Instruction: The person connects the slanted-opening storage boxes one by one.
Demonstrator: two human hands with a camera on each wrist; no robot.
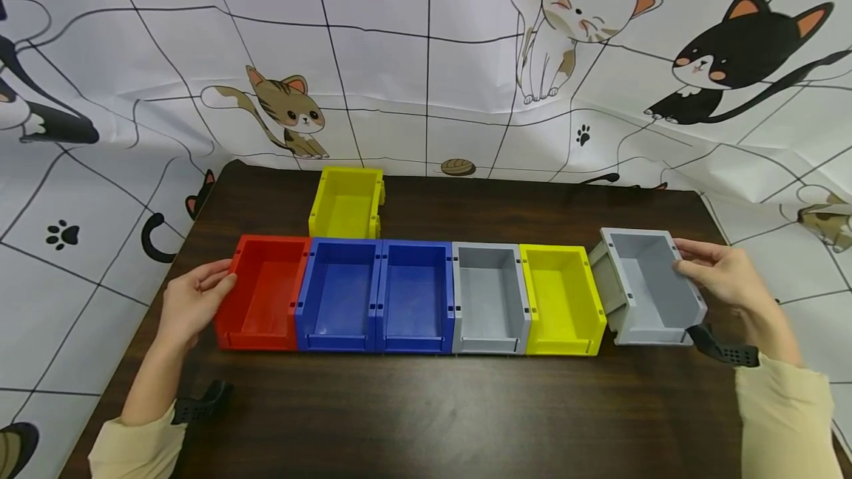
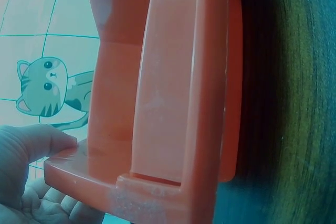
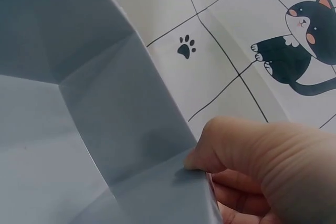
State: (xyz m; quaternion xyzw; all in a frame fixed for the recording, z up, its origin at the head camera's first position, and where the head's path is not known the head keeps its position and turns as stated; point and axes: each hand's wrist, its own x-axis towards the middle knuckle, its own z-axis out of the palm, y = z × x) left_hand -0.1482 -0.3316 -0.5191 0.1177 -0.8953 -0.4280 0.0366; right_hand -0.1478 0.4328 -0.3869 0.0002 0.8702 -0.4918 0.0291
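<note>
At the left end of a row of plastic bins, my left hand (image 1: pixel 194 296) pinches the outer wall of the red bin (image 1: pixel 265 294), thumb over its rim. My right hand (image 1: pixel 722 272) grips the right wall of a grey bin (image 1: pixel 655 287), thumb inside and fingers outside. This grey bin is slightly tilted, beside the right end of the row. Between them stand two blue bins (image 1: pixel 338 298), another grey bin (image 1: pixel 491 298) and a yellow bin (image 1: pixel 563 301), side by side. In the left wrist view the red bin's front lip (image 2: pixel 168 77) fills the middle.
A second yellow bin (image 1: pixel 346 202) stands behind the row, near the red and blue bins. The dark wooden table (image 1: pixel 426 412) runs along the front. A white cloth (image 1: pixel 379 58) with printed cats hangs behind the table's back edge.
</note>
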